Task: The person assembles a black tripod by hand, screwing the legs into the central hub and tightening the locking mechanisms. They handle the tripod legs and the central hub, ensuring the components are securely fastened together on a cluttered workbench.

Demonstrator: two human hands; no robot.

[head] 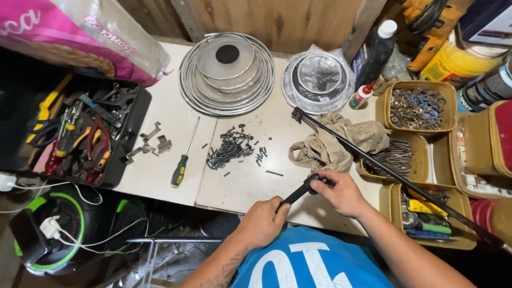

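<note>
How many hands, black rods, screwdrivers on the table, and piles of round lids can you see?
Hands: 2, left hand and right hand, both gripping the short black rod
Black rods: 2, counting the long black rod
Screwdrivers: 1, screwdriver
Lid stacks: 2, big lid stack, wrapped lid stack
Total: 7
</note>
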